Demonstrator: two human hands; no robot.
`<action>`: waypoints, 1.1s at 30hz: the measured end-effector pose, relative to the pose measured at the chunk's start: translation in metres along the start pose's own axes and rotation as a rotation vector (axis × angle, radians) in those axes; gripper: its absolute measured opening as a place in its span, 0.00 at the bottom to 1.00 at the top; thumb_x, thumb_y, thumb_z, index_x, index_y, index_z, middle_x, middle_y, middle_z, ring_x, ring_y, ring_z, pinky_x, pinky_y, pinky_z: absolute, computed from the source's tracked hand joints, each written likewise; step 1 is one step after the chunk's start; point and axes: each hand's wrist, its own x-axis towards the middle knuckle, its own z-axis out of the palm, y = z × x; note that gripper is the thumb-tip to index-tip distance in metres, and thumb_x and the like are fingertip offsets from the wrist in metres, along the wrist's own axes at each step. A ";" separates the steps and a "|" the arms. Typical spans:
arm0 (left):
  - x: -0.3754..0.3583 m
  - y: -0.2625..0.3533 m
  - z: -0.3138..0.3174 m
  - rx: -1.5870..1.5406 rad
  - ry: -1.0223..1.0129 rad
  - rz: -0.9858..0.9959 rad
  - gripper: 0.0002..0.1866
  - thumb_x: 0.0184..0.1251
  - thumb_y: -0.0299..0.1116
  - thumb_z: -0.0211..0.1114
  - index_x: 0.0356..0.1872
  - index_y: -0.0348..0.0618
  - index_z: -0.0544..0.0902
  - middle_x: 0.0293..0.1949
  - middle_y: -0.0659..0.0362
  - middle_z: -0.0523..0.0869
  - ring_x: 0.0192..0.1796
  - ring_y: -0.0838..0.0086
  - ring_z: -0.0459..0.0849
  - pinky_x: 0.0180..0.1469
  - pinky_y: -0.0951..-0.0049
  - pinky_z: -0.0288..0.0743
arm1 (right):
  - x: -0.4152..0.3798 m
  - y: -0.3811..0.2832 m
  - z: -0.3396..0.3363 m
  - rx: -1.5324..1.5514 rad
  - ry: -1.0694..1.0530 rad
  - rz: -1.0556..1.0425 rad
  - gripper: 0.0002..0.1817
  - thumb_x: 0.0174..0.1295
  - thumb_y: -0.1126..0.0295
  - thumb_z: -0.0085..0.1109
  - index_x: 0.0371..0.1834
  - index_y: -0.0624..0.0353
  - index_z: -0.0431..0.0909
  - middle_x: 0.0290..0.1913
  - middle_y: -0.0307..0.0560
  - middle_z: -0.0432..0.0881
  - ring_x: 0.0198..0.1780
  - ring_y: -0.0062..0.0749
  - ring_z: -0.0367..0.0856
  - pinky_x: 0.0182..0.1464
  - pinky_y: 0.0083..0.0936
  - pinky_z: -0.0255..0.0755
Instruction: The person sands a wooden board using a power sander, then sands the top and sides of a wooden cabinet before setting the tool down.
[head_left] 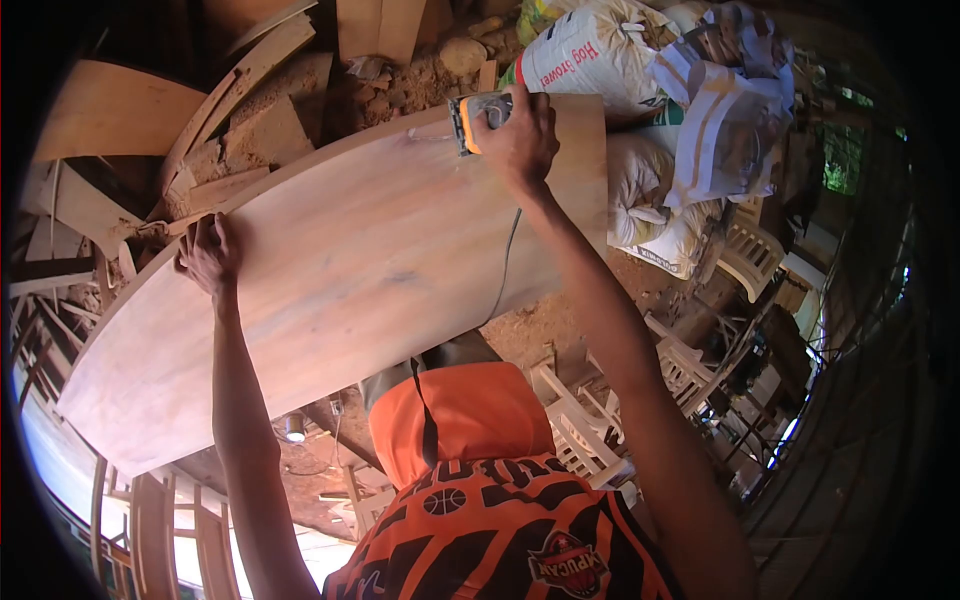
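Observation:
A broad, curved wooden panel [350, 260] lies across the view in front of the body. My right hand [518, 140] is wrapped round an orange and black power sander [474, 122], which rests on the panel near its far edge. The sander's dark cord [510, 255] runs back over the panel towards the body. At the panel's far left edge, my left hand [210, 255] presses on the wood, its fingers bent over the rim. No tool shows in it.
Full sacks [590, 60] are stacked at the panel's right end. Wood offcuts [265, 135] and sawdust lie beyond the far edge. Wooden chair parts [580, 430] stand at the lower right, and upright wooden pieces [155, 530] at the lower left.

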 end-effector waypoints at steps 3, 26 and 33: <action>0.000 0.001 0.002 0.000 -0.032 -0.015 0.23 0.81 0.60 0.56 0.58 0.61 0.90 0.60 0.65 0.89 0.67 0.62 0.81 0.72 0.40 0.59 | -0.017 -0.029 0.003 0.033 0.004 -0.033 0.29 0.55 0.55 0.76 0.60 0.48 0.79 0.56 0.51 0.78 0.61 0.53 0.79 0.45 0.58 0.85; 0.002 -0.004 0.002 -0.026 0.023 0.016 0.23 0.80 0.60 0.57 0.55 0.58 0.90 0.59 0.64 0.90 0.65 0.63 0.82 0.70 0.42 0.61 | -0.001 0.015 -0.002 -0.007 0.028 -0.056 0.27 0.57 0.55 0.75 0.59 0.49 0.79 0.56 0.51 0.79 0.60 0.53 0.82 0.43 0.60 0.84; 0.001 -0.005 0.004 -0.025 -0.001 -0.001 0.23 0.80 0.60 0.56 0.56 0.59 0.90 0.61 0.65 0.89 0.67 0.64 0.81 0.72 0.41 0.60 | 0.022 0.066 -0.005 -0.081 0.064 0.006 0.29 0.57 0.53 0.74 0.60 0.51 0.79 0.55 0.51 0.80 0.60 0.53 0.82 0.48 0.58 0.83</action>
